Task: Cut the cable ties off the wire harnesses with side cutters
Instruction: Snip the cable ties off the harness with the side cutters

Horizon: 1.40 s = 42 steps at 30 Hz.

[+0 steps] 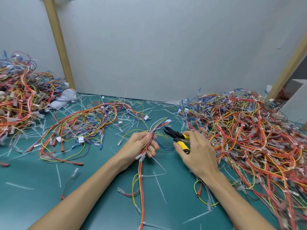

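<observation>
Left hand (140,143) grips wire harness (150,138) – right hand (197,151) clasps side cutters (178,138)

I see a green mat (86,195) covering the work surface, backed by a pale board wall. On its left edge sits a tall heap of harnesses (20,97), with a crumpled white cloth (65,97) just beside it. A looser bundle of wires (79,127) spreads across the middle left. A much larger tangle (249,133) fills the right side, running down to the near edge. Between them I see cut cable ties (160,188) scattered as thin white strips over the bare mat, thickest near the wall, and a few stray single wires (69,183).
</observation>
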Each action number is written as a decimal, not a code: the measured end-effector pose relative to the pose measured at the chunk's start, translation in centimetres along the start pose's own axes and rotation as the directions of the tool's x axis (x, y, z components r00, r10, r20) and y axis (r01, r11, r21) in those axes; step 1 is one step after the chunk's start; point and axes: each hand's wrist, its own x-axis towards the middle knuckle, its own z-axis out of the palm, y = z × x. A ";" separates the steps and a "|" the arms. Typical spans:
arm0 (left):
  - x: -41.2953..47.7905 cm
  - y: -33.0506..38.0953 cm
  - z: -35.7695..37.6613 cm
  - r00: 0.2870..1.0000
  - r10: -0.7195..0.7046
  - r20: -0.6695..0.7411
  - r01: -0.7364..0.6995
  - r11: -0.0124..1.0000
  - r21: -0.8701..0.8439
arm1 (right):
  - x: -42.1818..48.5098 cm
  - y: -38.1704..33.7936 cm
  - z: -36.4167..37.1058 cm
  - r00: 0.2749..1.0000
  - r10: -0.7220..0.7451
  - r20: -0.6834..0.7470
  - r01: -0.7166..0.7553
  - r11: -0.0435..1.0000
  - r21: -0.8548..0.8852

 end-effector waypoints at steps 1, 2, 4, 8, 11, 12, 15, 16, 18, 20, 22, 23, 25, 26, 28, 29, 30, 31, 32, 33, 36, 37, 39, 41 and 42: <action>0.0 0.0 0.0 1.000 0.003 0.000 -0.003 1.000 0.001 | 0.0 0.0 0.0 1.000 -0.002 -0.001 0.002 1.000 -0.006; -0.1 0.1 0.1 1.000 0.003 -0.002 -0.003 1.000 0.000 | -0.1 0.0 -0.1 1.000 -0.003 -0.005 0.003 1.000 -0.010; -0.1 0.1 0.2 1.000 -0.007 -0.009 0.007 1.000 -0.003 | -0.1 0.0 -0.2 1.000 -0.009 -0.012 0.009 1.000 -0.030; -0.2 0.3 0.2 1.000 0.002 -0.011 -0.001 0.999 0.043 | -0.2 -0.2 -0.2 0.999 -0.041 -0.026 0.040 0.998 -0.041; -0.3 0.3 0.2 1.000 0.006 0.002 -0.006 0.997 0.075 | -0.2 -0.3 -0.3 0.998 -0.048 -0.042 0.048 0.999 -0.013; -0.3 0.3 0.3 1.000 0.002 0.009 -0.003 0.996 0.089 | -0.2 -0.3 -0.3 0.998 -0.046 -0.048 0.046 0.999 -0.005; -0.4 0.3 0.4 1.000 -0.006 0.018 0.004 0.995 0.096 | -0.2 -0.3 -0.1 0.997 -0.059 -0.055 0.059 0.998 0.005; -0.5 0.4 0.5 1.000 -0.005 0.019 0.003 0.997 0.082 | -0.1 -0.3 0.0 0.996 -0.067 -0.053 0.067 0.998 0.010; -0.6 0.5 0.6 1.000 -0.002 0.023 0.000 0.997 0.072 | -0.1 -0.3 0.2 0.996 -0.080 -0.043 0.081 0.997 0.020; -0.8 0.7 0.7 1.000 0.002 0.028 -0.004 0.996 0.087 | -0.1 -0.3 0.3 0.995 -0.086 -0.048 0.087 0.996 0.026; -1.0 0.9 0.9 0.999 0.000 0.041 -0.004 0.996 0.089 | -0.2 -0.4 0.2 0.994 -0.089 -0.058 0.091 0.995 0.030; -1.1 1.0 1.0 0.999 -0.002 0.053 -0.003 0.995 0.096 | -0.2 -0.5 0.1 0.994 -0.090 -0.061 0.092 0.995 0.027; -1.3 1.1 1.2 0.997 -0.005 0.080 -0.006 0.991 0.135 | -0.2 -0.6 0.0 0.994 -0.093 -0.058 0.094 0.995 0.016; -1.3 1.1 1.2 0.996 -0.006 0.093 -0.009 0.987 0.161 | -0.2 -0.6 0.0 0.994 -0.095 -0.053 0.096 0.995 0.013; -1.3 1.1 1.3 0.994 -0.005 0.107 -0.018 0.979 0.205 | -0.3 -0.7 -0.1 0.995 -0.096 -0.040 0.097 0.995 0.014; -1.4 1.0 1.3 0.994 0.000 0.110 -0.025 0.975 0.219 | -0.3 -0.7 -0.2 0.995 -0.095 -0.033 0.096 0.995 0.017; -1.4 1.0 1.3 0.994 0.008 0.110 -0.033 0.973 0.230 | -0.3 -0.7 -0.2 0.995 -0.093 -0.026 0.094 0.995 0.018; -1.4 1.0 1.3 0.994 0.016 0.108 -0.041 0.971 0.237 | -0.3 -0.7 -0.2 0.996 -0.090 -0.021 0.090 0.996 0.021; -1.4 1.0 1.3 0.994 0.022 0.105 -0.047 0.969 0.243 | -0.3 -0.7 -0.3 0.996 -0.085 -0.019 0.085 0.996 0.029; -1.4 1.0 1.3 0.994 0.026 0.102 -0.050 0.968 0.248 | -0.3 -0.8 -0.3 0.997 -0.080 -0.020 0.081 0.996 0.039; -1.4 0.9 1.3 0.995 0.031 0.099 -0.056 0.963 0.264 | -0.4 -0.8 -0.2 0.996 -0.081 -0.027 0.082 0.996 0.035; -1.4 0.9 1.3 0.995 0.031 0.099 -0.057 0.961 0.269 | -0.3 -0.8 -0.2 0.996 -0.084 -0.029 0.085 0.996 0.025; -1.5 0.9 1.3 0.995 0.031 0.095 -0.056 0.961 0.272 | -0.3 -0.8 -0.2 0.996 -0.086 -0.024 0.086 0.996 0.009; -1.5 0.9 1.4 0.995 0.031 0.090 -0.055 0.960 0.274 | -0.2 -0.7 -0.2 0.996 -0.086 -0.015 0.086 0.996 -0.003; -1.4 0.9 1.4 0.996 0.031 0.087 -0.054 0.959 0.278 | -0.2 -0.7 -0.1 0.996 -0.086 -0.013 0.086 0.996 -0.003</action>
